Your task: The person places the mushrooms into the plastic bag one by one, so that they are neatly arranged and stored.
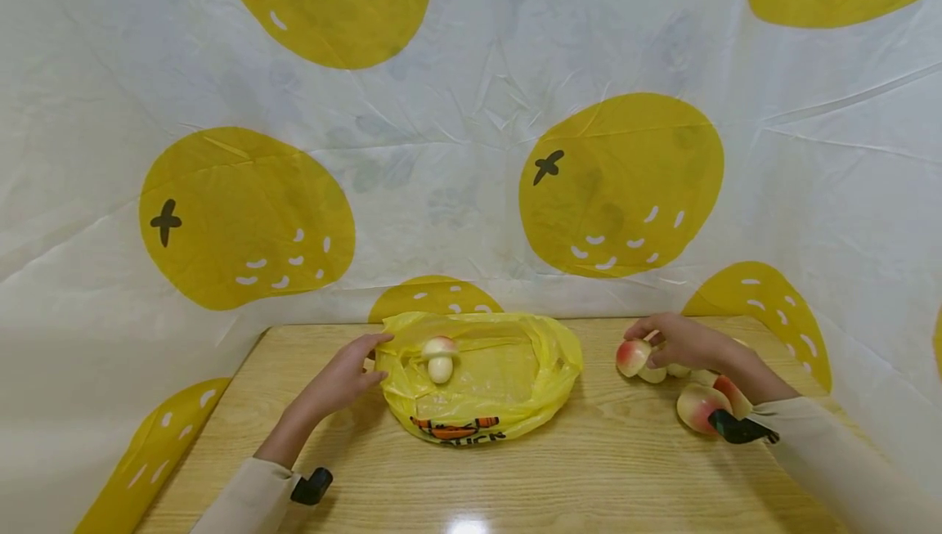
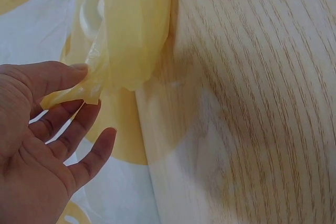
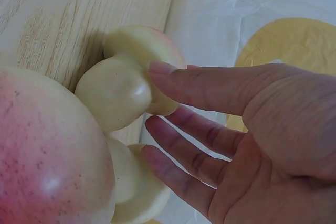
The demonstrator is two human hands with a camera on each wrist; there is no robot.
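A yellow plastic bag (image 1: 555,391) lies spread with its mouth open at the back of the table, and one mushroom (image 1: 441,368) with a pink-tinged cap is in it. The left hand (image 1: 344,376) pinches the bag's left edge between thumb and fingers, as the left wrist view shows. On the right, the right hand (image 1: 684,342) has its thumb and fingers around a pale mushroom (image 3: 113,93) with a red-blushed cap. Its index finger is mostly hidden behind that mushroom. Another mushroom (image 3: 144,195) lies close under the fingers.
A large pink and cream peach-like fruit (image 1: 697,408) sits by the right wrist, with another reddish piece (image 1: 730,395) partly behind the sleeve. The wooden table (image 1: 515,485) meets a white curtain (image 1: 441,190) printed with yellow fruit at its back edge.
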